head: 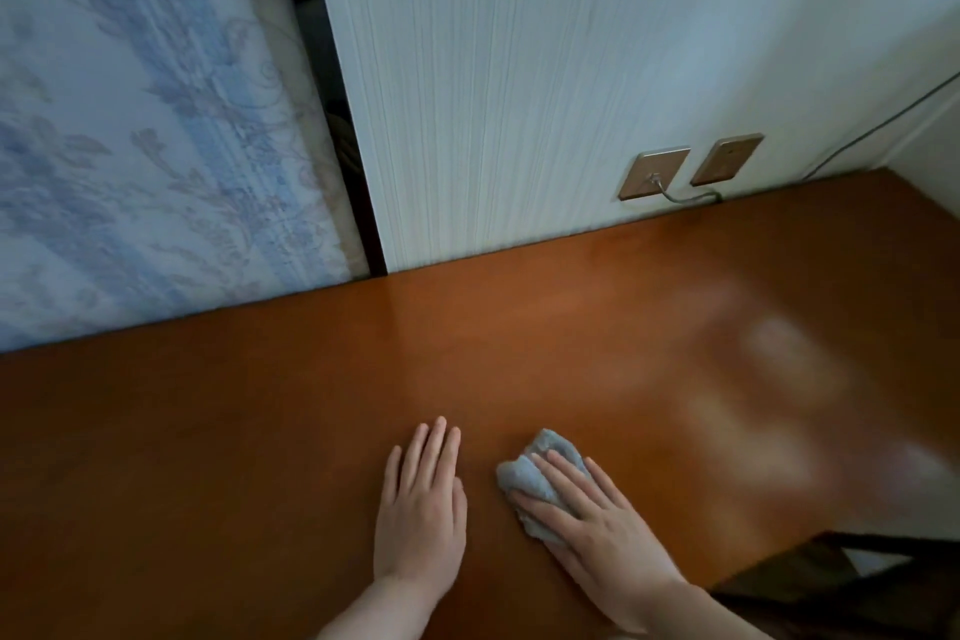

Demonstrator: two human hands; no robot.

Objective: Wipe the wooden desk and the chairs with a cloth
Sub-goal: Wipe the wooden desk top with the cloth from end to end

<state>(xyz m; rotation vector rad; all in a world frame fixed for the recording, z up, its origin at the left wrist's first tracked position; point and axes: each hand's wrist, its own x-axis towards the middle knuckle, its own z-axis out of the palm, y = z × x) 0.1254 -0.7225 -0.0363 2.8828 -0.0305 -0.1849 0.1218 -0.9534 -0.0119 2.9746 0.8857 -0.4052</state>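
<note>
1. Two hands lie flat on the wooden desk (260, 431) at the lower centre of the frame.
2. The right hand (597, 515) presses a crumpled grey cloth (524, 478) against the wood with straight fingers, not clenched; the flat palm likely spreads pressure for wiping.
3. The left hand (421, 504) rests released, fingers together, just beside the cloth, probably bracing the person's lean.
4. A dark chair (831, 582) shows at the lower right corner, seemingly untouched.
5. Wall sockets (691, 166) with a cable (691, 197) sit at the upper right, near the desk's far edge, where wiping calls for care.
</note>
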